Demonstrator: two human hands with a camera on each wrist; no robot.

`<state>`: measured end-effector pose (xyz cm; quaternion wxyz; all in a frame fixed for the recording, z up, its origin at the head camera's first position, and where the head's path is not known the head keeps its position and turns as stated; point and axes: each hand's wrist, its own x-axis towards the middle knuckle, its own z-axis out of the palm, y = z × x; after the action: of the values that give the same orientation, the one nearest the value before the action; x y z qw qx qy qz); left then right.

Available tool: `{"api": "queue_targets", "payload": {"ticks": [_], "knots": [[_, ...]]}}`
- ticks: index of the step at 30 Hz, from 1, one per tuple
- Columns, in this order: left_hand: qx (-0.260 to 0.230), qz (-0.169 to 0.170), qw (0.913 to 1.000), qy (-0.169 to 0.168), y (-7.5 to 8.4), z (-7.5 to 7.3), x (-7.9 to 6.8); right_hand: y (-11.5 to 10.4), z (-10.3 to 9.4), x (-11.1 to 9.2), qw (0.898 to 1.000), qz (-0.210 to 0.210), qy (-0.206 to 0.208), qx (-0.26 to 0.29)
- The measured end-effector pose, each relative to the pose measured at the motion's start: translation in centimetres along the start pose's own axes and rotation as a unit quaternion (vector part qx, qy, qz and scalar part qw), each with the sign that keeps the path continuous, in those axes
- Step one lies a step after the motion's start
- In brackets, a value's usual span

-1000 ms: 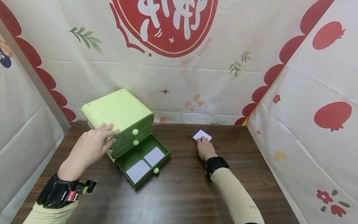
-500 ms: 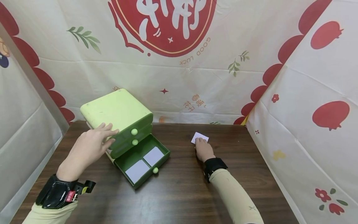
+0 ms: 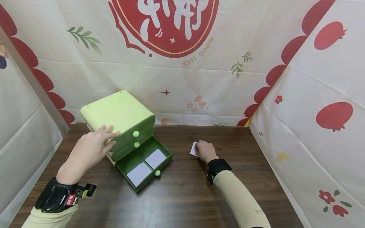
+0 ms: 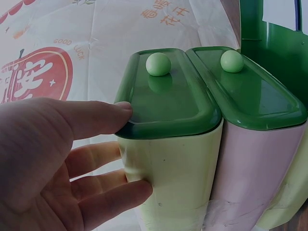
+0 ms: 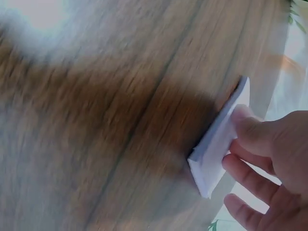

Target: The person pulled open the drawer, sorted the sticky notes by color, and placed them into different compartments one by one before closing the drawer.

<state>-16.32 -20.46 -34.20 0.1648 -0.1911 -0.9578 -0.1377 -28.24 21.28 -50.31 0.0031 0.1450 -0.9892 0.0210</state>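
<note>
My right hand pinches a small pale lilac note pad between thumb and fingers. In the right wrist view the pad is tilted on edge, close over the wooden table. My left hand rests lightly at the near corner of a light green drawer box, fingers spread and relaxed. Its thumb touches the edge of the top drawer's dark green front in the left wrist view. The bottom drawer is pulled out. Two pale pads, a left one and a right one, lie in its divided front part.
Round light green knobs mark the drawers, such as the bottom knob. The dark wooden table spreads in front of the box. A printed cloth hangs behind, with another cloth wall at the right.
My right hand has drawn the note pad toward me and leftward, and the pad is now more tilted and hidden by the fingers. My left hand stays at the box.
</note>
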Motion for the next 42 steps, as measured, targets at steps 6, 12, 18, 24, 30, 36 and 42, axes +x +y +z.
{"api": "queue_targets", "payload": {"ticks": [6, 12, 18, 24, 30, 36, 42], "knots": [[-0.001, 0.001, 1.0000, -0.001, -0.1, 0.1, 0.0, 0.1, 0.1, 0.1, 0.996, 0.030, -0.052, 0.073], [-0.002, 0.005, 1.0000, -0.002, -0.1, 0.2, 0.0, 0.1, 0.3, 0.1, 0.990, 0.053, -0.108, 0.067], [0.001, 0.007, 0.9999, 0.007, -0.1, 0.2, 0.0, -0.6, -0.3, 0.2, 0.990, 0.064, -0.119, 0.051], [0.001, 0.006, 1.0000, 0.004, -0.1, 0.1, 0.0, -1.1, -0.7, 0.2, 0.985, 0.080, -0.139, 0.064], [0.005, 0.007, 1.0000, 0.003, -0.1, -0.1, 0.2, -0.9, -0.7, 0.1, 0.983, 0.093, -0.143, 0.075], [0.004, 0.003, 1.0000, -0.006, -0.2, -0.2, 0.2, -0.2, -0.9, 0.0, 0.975, 0.106, -0.165, 0.102], [0.000, 0.001, 1.0000, -0.006, -0.1, 0.0, 0.0, 0.2, -1.0, -0.4, 0.966, 0.123, -0.180, 0.138]]}}
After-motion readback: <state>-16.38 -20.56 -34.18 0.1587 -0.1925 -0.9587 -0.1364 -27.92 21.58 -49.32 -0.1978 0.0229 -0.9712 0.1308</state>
